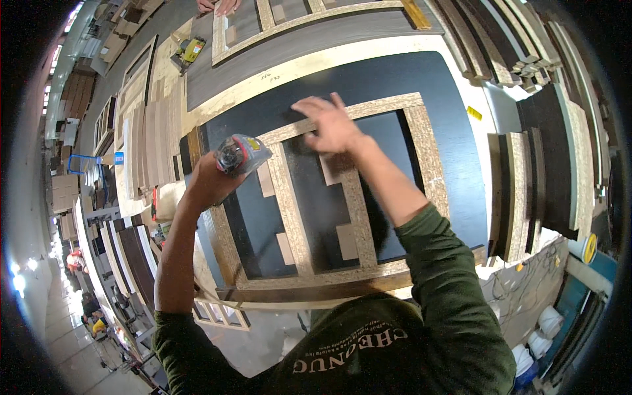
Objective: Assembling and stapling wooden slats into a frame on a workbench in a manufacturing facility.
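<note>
Now left hand (209, 179) fingers clamped on nail gun (241, 154); right hand (332, 125) fingers spread flat on chipboard frame (289, 197).

Grey nail gun (240, 155), held up off the board, tipped sideways. Light chipboard frame (355, 197) with long strips, lying flat on a dark board.
</note>
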`<action>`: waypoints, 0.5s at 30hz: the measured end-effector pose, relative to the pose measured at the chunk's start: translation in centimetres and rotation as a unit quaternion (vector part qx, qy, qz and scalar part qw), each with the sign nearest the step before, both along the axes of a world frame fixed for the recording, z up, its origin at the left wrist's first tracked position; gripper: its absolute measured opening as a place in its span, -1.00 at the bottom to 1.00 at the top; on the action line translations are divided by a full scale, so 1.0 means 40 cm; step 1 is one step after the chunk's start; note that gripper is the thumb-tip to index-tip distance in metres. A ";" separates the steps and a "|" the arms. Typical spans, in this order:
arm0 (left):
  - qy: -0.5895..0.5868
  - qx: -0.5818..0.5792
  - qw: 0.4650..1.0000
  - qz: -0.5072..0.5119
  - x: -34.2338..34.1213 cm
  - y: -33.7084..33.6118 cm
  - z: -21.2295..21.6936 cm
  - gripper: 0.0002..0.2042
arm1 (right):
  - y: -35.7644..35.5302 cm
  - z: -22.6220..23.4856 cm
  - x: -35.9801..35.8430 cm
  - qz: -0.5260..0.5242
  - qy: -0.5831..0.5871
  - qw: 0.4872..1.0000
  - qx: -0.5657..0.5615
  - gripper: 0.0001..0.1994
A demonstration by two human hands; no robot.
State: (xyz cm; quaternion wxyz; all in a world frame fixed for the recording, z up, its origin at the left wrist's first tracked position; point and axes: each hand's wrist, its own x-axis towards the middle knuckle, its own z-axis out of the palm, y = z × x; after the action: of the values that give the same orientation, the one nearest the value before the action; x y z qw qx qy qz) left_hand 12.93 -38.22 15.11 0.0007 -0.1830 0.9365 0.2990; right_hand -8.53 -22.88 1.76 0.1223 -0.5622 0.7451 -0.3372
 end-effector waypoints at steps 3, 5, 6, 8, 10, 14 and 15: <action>-0.017 0.042 0.999 0.026 -0.003 0.035 0.046 -0.75 | 0.111 0.025 -0.091 -0.064 0.058 0.995 0.047 -0.37; -0.043 0.074 0.994 0.070 -0.055 0.092 0.088 -0.76 | 0.173 0.006 -0.135 -0.075 0.045 0.994 0.066 -0.38; -0.073 0.103 0.985 0.117 -0.085 0.122 0.103 -0.77 | 0.185 -0.004 -0.146 -0.061 0.046 0.995 0.059 -0.39; -0.060 0.103 0.988 0.101 -0.139 0.154 0.102 -0.77 | 0.186 -0.020 -0.137 -0.063 0.037 0.997 0.030 -0.40; -0.056 0.109 0.989 0.084 -0.175 0.142 0.074 -0.76 | 0.188 -0.016 -0.121 -0.087 0.037 0.995 0.025 -0.42; -0.095 0.033 0.995 -0.014 -0.239 0.097 -0.003 -0.72 | 0.176 -0.007 -0.105 -0.116 0.021 0.993 0.005 -0.44; -0.109 0.029 0.994 -0.015 -0.258 0.100 -0.017 -0.72 | 0.179 -0.006 -0.107 -0.120 0.016 0.993 0.009 -0.44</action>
State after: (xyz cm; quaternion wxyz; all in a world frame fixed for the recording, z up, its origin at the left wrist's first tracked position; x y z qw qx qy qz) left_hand 2.63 -34.22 14.44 0.1124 -0.1999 0.9247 0.3039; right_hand -12.82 -15.72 1.53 0.0742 -0.4729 0.8119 -0.3342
